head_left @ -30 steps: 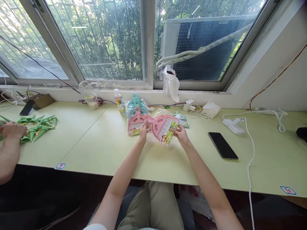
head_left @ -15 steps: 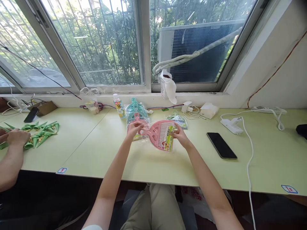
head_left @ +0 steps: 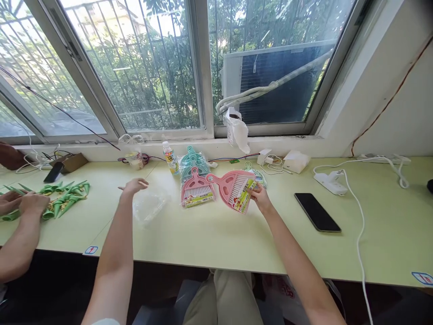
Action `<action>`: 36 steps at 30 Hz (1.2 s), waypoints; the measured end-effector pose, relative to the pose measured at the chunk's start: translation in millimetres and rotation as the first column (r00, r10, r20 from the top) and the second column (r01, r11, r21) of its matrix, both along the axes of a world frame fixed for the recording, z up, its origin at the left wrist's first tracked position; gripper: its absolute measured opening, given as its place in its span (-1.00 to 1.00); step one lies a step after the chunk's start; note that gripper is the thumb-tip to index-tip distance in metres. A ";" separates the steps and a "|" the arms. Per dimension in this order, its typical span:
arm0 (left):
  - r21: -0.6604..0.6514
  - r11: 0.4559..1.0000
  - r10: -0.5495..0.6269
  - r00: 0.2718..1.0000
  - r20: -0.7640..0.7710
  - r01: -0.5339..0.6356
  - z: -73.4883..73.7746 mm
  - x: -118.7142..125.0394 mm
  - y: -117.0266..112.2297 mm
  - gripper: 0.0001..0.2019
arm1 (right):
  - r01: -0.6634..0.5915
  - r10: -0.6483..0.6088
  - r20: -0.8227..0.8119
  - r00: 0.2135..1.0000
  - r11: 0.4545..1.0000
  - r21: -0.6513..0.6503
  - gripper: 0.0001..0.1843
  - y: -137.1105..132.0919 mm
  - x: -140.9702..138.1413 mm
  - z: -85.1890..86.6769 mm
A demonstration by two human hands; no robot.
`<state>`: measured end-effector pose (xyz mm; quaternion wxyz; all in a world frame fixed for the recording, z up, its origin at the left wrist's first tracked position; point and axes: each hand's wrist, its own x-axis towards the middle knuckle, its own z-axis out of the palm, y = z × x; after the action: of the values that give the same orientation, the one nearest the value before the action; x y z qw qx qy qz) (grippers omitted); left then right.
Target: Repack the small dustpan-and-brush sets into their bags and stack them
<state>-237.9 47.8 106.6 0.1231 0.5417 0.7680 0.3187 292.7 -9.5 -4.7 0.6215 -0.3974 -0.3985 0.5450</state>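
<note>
My right hand [head_left: 260, 196] grips a pink dustpan and brush set [head_left: 230, 186] by the yellow-green label end, its handle pointing left. Out to the left, my left hand [head_left: 134, 185] is off the set, fingers apart and holding nothing. Below and right of it a clear plastic bag [head_left: 149, 206] lies on the table. Between the hands, another pink dustpan set [head_left: 197, 188] rests in front of a stack of green sets [head_left: 192, 163] in clear wrapping. A further green dustpan set [head_left: 251, 167] lies partly hidden behind my right hand.
A bottle [head_left: 171, 158] stands beside the stack. A black phone [head_left: 317, 212] and a white power strip [head_left: 330, 181] with a trailing cable lie to the right. At the far left, another person's hands [head_left: 33, 204] work among green cone-shaped pieces [head_left: 67, 198].
My left hand has let go of the pink set and swung left, and a clear bag now lies near it. My right hand keeps its hold on the set.
</note>
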 end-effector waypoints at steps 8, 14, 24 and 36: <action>0.435 0.901 0.071 0.980 -0.183 0.016 -31.7 108.4 -5.9 -0.47 | 0.036 -0.037 -0.051 0.998 0.999 -0.014 -0.37 2.7 0.4 -6.0; 0.422 0.772 -0.636 0.590 0.498 0.476 -69.0 262.8 -38.1 -0.51 | 0.050 -0.045 -0.122 0.992 0.998 0.031 -0.34 4.0 -9.0 -8.1; 0.454 0.828 -0.557 0.381 0.738 0.330 -104.8 337.7 -38.7 -0.58 | 0.265 -0.226 0.526 0.820 0.964 0.001 -0.53 7.9 73.3 -4.9; 0.392 0.760 -0.574 0.254 0.778 0.518 -105.7 336.4 -62.7 -0.57 | 0.494 -0.257 0.956 -0.140 0.819 0.292 -0.22 -33.2 144.6 -14.9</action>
<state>98.5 -14.9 0.9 0.5792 0.5366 0.3500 0.5041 437.3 -42.7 -19.6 0.2495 -0.8066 -0.5314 -0.0685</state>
